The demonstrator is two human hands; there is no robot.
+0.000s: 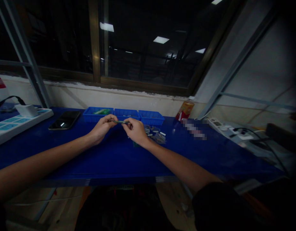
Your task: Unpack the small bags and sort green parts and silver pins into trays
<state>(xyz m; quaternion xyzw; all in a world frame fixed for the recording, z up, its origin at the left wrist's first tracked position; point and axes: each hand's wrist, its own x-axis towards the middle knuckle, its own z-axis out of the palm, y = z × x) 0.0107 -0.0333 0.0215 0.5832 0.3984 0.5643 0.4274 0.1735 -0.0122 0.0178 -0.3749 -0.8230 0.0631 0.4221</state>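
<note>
Between my two hands, above the blue table, is a small thin greenish strip (119,122), too small and dim to tell its kind. My left hand (103,128) pinches its left end with thumb and forefinger. At the other end, the fingers of my right hand (136,131) are closed on it. Several small silvery cylinders (155,131) lie on the table just right of my right hand, beside a clear plastic bag (159,138). Something green shows partly beneath my right hand, mostly hidden.
Three blue bins (151,118) stand in a row behind my hands; the left one holds green material (102,111). A phone (64,120) and a power strip (22,125) lie left on the blue table (109,160). A bottle (185,110) stands back right, near cables and plugs (244,136).
</note>
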